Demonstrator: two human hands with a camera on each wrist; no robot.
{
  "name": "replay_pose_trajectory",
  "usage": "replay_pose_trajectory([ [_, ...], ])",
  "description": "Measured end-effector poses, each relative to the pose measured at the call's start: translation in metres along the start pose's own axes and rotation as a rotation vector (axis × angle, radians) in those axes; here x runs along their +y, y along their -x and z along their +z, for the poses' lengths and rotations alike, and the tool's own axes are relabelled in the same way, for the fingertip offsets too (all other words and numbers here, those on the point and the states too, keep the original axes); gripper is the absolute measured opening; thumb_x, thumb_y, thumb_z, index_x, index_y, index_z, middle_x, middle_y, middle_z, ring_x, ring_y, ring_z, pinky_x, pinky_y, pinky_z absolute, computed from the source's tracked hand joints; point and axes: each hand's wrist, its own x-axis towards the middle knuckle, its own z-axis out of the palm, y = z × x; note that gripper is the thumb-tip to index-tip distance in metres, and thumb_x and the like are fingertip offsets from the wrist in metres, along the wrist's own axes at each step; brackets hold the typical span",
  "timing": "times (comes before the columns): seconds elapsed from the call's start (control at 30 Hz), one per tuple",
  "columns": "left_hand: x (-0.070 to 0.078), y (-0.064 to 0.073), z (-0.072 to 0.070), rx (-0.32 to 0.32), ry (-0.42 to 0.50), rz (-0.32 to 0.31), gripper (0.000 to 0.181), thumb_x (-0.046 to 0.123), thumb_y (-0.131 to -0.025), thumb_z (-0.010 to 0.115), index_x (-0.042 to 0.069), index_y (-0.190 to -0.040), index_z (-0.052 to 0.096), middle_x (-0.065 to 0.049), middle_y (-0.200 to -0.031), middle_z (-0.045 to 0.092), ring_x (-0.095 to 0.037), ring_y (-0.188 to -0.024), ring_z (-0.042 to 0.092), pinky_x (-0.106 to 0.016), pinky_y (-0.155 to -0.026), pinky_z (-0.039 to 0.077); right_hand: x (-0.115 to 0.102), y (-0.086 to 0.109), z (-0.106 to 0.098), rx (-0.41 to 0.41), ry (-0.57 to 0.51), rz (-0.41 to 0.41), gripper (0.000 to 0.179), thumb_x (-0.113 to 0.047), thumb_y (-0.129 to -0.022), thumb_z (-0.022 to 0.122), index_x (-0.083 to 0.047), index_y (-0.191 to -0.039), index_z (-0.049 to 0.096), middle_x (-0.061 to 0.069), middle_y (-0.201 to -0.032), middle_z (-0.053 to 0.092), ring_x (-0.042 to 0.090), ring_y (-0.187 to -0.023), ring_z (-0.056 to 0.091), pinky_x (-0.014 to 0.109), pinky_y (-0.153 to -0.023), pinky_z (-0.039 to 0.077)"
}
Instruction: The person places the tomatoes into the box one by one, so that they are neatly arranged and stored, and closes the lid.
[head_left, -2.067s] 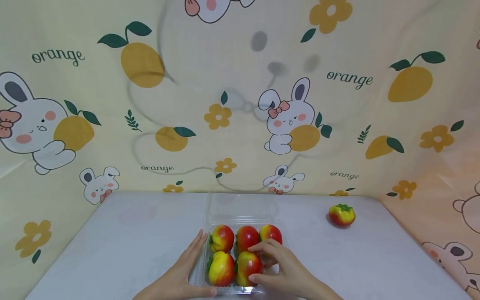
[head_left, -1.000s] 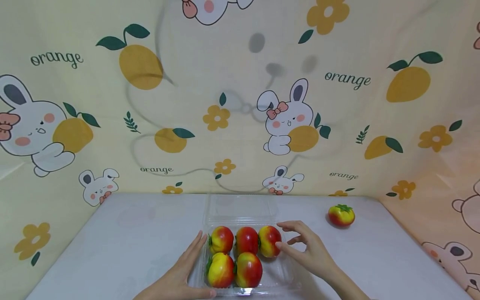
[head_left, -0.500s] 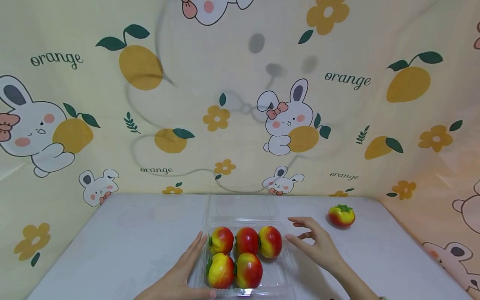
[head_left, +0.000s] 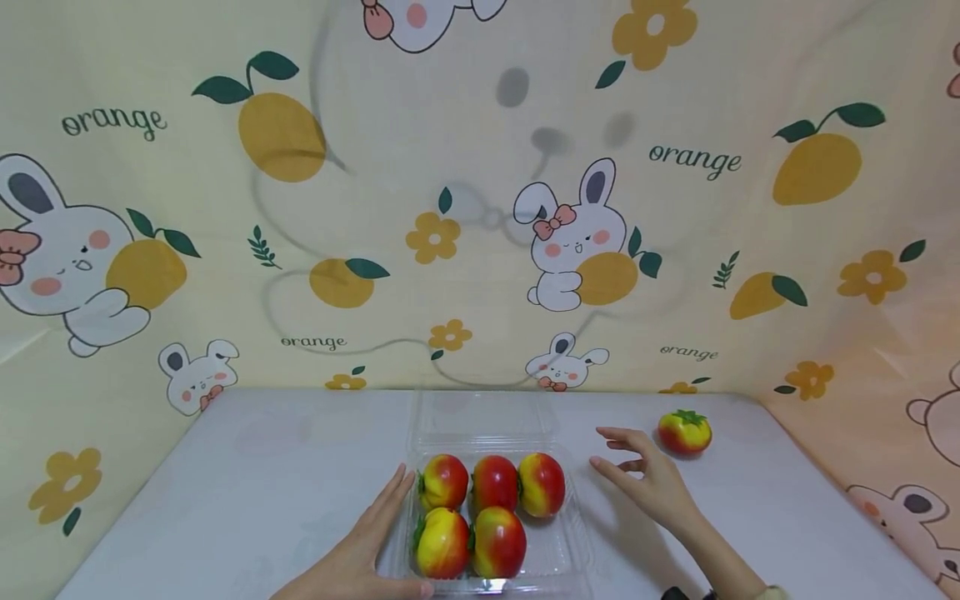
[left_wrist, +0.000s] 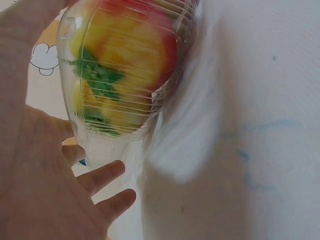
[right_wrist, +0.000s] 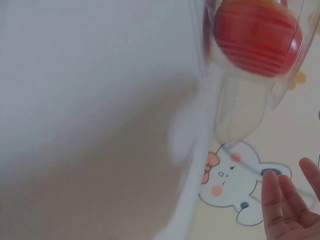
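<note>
A: Loose fruit (head_left: 685,432)?
B: Head cam only, nr R hand (head_left: 654,483): fingers part-bent, holding nothing.
A: L hand (head_left: 363,542)?
B: Splayed, touching clear box (head_left: 551,554), mid table (head_left: 247,500); 5 glossy red-yellow fruits (head_left: 498,542) inside.

Pale beige cuff (head_left: 772,593), black wristband (head_left: 674,594)

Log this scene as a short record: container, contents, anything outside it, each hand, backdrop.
container: clear plastic box on a white table
lid: clear plastic, open, behind the box
contents: five rounded red-and-yellow fruits, three in the far row, two in the near
outside: one red-and-yellow fruit with a green leafy cap, right of the box
left hand: fingers along the box's left side, thumb at its near edge
right hand: right of the box, near the loose fruit, holding nothing
backdrop: cream sheet printed with white rabbits and oranges
</note>
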Motion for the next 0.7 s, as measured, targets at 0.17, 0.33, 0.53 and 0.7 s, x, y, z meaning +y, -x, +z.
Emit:
replay_pose_trajectory([
  [0.17,0.000,-0.001,0.001,0.001,-0.003,-0.001,0.112,0.059,-0.068,0.074,0.038,-0.154,0.004,-0.003,-0.163,-0.004,-0.049,-0.142,0.014,-0.080,-0.088,0.031,0.007,-0.005,-0.007,-0.033,0.033,0.045,0.049,-0.028,-0.085,0.073,-0.006,-0.126,0.059,0.015,-0.126,0.060,0.033,-0.109,0.058,0.018,-0.076,0.053],
  [0.33,-0.001,-0.001,0.001,0.003,-0.003,0.006,0.111,0.059,-0.069,0.074,0.037,-0.154,0.005,-0.003,-0.163,-0.004,-0.048,-0.143,0.014,-0.080,-0.089,0.031,0.016,-0.009,-0.013,-0.047,0.073,0.061,0.051,-0.031,-0.086,0.072,-0.005,-0.128,0.057,0.017,-0.126,0.059,0.033,-0.110,0.057,0.020,-0.077,0.053],
  [0.53,-0.003,0.000,0.001,0.004,0.002,0.008,0.111,0.059,-0.068,0.074,0.039,-0.153,0.004,-0.001,-0.163,-0.005,-0.048,-0.143,0.013,-0.080,-0.090,0.031,0.027,-0.011,-0.019,-0.028,0.102,0.068,0.052,-0.029,-0.086,0.072,-0.001,-0.128,0.057,0.019,-0.126,0.059,0.035,-0.109,0.057,0.021,-0.076,0.053],
  [0.7,-0.002,-0.001,0.001,0.001,-0.001,0.005,0.111,0.059,-0.069,0.073,0.038,-0.154,0.005,-0.001,-0.163,-0.006,-0.048,-0.143,0.013,-0.080,-0.090,0.031,0.036,-0.014,-0.025,-0.009,0.113,0.078,0.052,-0.030,-0.088,0.070,0.001,-0.128,0.057,0.021,-0.127,0.057,0.037,-0.112,0.056,0.021,-0.078,0.053],
])
